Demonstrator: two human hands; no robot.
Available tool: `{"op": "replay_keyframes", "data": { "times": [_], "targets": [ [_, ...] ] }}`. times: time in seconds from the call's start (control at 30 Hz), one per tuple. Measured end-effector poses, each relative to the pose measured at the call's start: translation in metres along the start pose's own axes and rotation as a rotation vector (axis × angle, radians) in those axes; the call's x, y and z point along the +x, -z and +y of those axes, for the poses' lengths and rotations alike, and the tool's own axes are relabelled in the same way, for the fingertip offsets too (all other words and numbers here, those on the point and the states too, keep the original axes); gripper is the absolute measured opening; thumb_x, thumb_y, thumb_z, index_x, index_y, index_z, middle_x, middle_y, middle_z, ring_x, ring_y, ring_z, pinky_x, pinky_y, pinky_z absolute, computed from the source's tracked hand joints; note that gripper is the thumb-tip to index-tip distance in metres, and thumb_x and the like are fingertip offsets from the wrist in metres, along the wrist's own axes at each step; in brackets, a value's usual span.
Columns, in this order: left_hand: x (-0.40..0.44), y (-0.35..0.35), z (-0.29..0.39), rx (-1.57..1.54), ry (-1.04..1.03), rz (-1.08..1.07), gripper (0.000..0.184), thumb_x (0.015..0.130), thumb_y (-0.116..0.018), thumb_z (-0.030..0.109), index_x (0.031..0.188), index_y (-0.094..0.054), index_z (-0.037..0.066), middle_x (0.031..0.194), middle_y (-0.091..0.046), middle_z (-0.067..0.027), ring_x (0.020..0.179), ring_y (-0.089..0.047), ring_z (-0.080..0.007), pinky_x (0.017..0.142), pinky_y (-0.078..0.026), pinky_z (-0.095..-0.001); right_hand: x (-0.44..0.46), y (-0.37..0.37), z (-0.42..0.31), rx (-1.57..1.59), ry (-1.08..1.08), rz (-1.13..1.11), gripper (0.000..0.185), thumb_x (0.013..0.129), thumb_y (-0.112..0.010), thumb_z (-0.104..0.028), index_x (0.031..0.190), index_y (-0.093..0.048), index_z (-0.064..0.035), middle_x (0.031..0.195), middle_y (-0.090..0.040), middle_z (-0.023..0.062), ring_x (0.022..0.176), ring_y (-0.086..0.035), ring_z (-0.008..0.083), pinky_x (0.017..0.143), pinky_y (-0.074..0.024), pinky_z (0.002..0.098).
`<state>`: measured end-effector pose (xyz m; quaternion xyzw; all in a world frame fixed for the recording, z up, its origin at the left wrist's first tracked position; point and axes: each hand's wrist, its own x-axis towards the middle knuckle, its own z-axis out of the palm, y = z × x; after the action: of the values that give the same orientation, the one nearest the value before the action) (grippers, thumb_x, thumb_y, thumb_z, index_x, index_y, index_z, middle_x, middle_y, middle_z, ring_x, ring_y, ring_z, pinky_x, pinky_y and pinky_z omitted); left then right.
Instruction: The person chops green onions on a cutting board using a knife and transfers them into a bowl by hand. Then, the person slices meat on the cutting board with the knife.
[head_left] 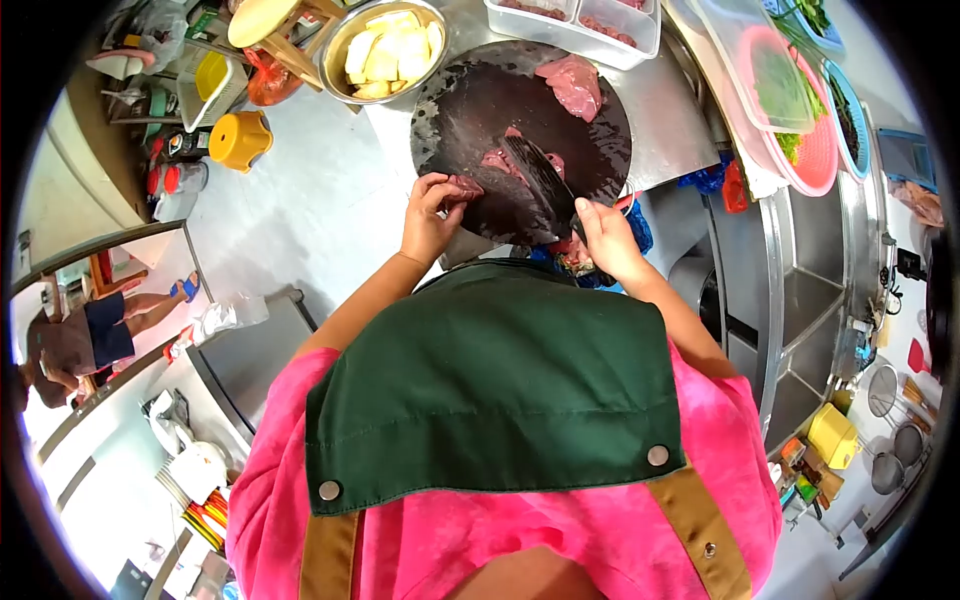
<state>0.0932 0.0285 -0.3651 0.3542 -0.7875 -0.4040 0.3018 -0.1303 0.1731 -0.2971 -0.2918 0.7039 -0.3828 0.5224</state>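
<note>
My left hand (433, 215) pinches a small piece of dark red meat (463, 188) at the left edge of a round dark cutting board (470, 110). In my right hand (606, 238) is the handle of a broad dark knife (540, 180), its blade slanting up and left over the board. Cut meat pieces (500, 162) lie beside and partly under the blade. A larger pink piece of meat (573, 86) rests near the board's upper right edge.
A metal bowl (329, 62) of pale yellow chunks stands left of the board. Clear plastic containers (630, 50) with meat are beyond it. Pink basket (815, 165) with greens is at right. A yellow stool (240, 141) stands on the floor; another person (75, 340) is far left.
</note>
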Motion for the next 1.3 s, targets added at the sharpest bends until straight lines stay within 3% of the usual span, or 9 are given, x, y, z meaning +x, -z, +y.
{"op": "replay_keyframes", "data": {
  "times": [0.07, 0.13, 0.2, 0.27, 0.3, 0.53, 0.63, 1.03, 1.3],
  "targets": [
    [0.0, -0.001, 0.003, -0.114, 0.088, 0.056, 0.02, 0.07, -0.063, -0.009, 0.085, -0.055, 0.003, 0.099, -0.055, -0.0079, 0.079, -0.059, -0.0172, 0.068, -0.05, -0.0271, 0.0, -0.004, -0.001, -0.046, -0.006, 0.009, 0.042, 0.095, -0.041, -0.036, 0.085, -0.058, 0.0009, 0.063, -0.058, 0.0097, 0.048, -0.055, 0.0195, 0.048, -0.0447, 0.0317],
    [-0.004, -0.004, -0.011, -0.176, 0.256, 0.01, 0.021, 0.072, -0.061, -0.01, 0.085, -0.051, 0.003, 0.095, -0.057, -0.0075, 0.079, -0.059, -0.0171, 0.07, -0.05, -0.0262, -0.002, -0.013, -0.002, -0.582, 0.534, 0.14, 0.037, 0.094, -0.043, -0.034, 0.096, -0.06, -0.001, 0.068, -0.061, 0.0107, 0.06, -0.06, 0.0202, 0.06, -0.0466, 0.0325],
    [0.002, -0.004, -0.003, -0.237, 0.42, -0.039, 0.022, 0.073, -0.059, -0.011, 0.085, -0.047, 0.003, 0.092, -0.059, -0.007, 0.079, -0.06, -0.017, 0.072, -0.049, -0.0253, -0.002, -0.012, -0.008, -0.558, 0.398, 0.12, 0.037, 0.094, -0.043, -0.034, 0.096, -0.06, -0.0009, 0.069, -0.061, 0.0111, 0.063, -0.06, 0.021, 0.062, -0.0465, 0.0331],
    [0.009, -0.01, 0.01, -0.816, 0.377, -0.104, 0.026, 0.076, -0.057, -0.011, 0.089, -0.041, 0.005, 0.087, -0.061, -0.0061, 0.08, -0.06, -0.0161, 0.076, -0.048, -0.0243, 0.0, -0.01, -0.012, -0.509, 0.13, 0.061, 0.038, 0.094, -0.043, -0.034, 0.097, -0.06, -0.0008, 0.069, -0.061, 0.0117, 0.067, -0.061, 0.0228, 0.066, -0.0465, 0.0342],
    [0.012, -0.013, 0.01, -0.87, 0.328, -0.202, 0.029, 0.077, -0.057, -0.01, 0.093, -0.038, 0.005, 0.092, -0.061, -0.0092, 0.083, -0.06, -0.0159, 0.077, -0.047, -0.0246, 0.005, -0.005, -0.008, -0.387, 0.1, 0.104, 0.04, 0.093, -0.043, -0.035, 0.087, -0.059, 0.0016, 0.079, -0.06, 0.0233, 0.078, -0.057, 0.0411, 0.069, -0.0451, 0.0424],
    [0.035, -0.033, 0.017, -0.1, 0.202, -0.165, 0.02, 0.074, -0.062, -0.003, 0.09, -0.053, 0.005, 0.091, -0.058, -0.0078, 0.083, -0.057, -0.0213, 0.076, -0.047, -0.029, -0.006, 0.004, -0.009, -0.383, 0.209, 0.153, 0.036, 0.093, -0.044, -0.033, 0.093, -0.061, -0.0004, 0.081, -0.061, 0.022, 0.08, -0.058, 0.0396, 0.071, -0.0455, 0.0414],
    [0.033, -0.023, 0.011, 0.258, -0.492, -0.197, 0.016, 0.073, -0.06, 0.001, 0.088, -0.062, 0.005, 0.095, -0.058, -0.0089, 0.085, -0.054, -0.0302, 0.078, -0.046, -0.0345, -0.022, -0.003, -0.019, -0.489, 0.267, 0.138, 0.034, 0.092, -0.045, -0.031, 0.097, -0.061, -0.0015, 0.088, -0.062, 0.0212, 0.085, -0.058, 0.0392, 0.075, -0.046, 0.0415],
    [0.033, -0.038, 0.011, 0.325, -0.486, -0.28, 0.027, 0.071, -0.057, -0.001, 0.097, -0.062, 0.007, 0.102, -0.057, -0.0087, 0.089, -0.051, -0.0293, 0.08, -0.043, -0.0348, -0.009, -0.031, 0.011, -0.647, 0.314, 0.114, 0.035, 0.092, -0.046, -0.027, 0.102, -0.06, 0.0032, 0.096, -0.061, 0.0243, 0.09, -0.058, 0.0397, 0.08, -0.0461, 0.0416],
    [0.036, -0.038, 0.019, 0.317, -0.41, -0.242, 0.026, 0.072, -0.057, 0.001, 0.097, -0.062, 0.006, 0.102, -0.057, -0.0089, 0.09, -0.052, -0.0298, 0.08, -0.043, -0.0351, 0.024, -0.027, -0.015, -0.5, 0.343, 0.01, 0.039, 0.094, -0.038, -0.031, 0.086, -0.058, 0.0023, 0.087, -0.06, 0.0248, 0.085, -0.056, 0.0419, 0.075, -0.0432, 0.0468]
  ]
}}
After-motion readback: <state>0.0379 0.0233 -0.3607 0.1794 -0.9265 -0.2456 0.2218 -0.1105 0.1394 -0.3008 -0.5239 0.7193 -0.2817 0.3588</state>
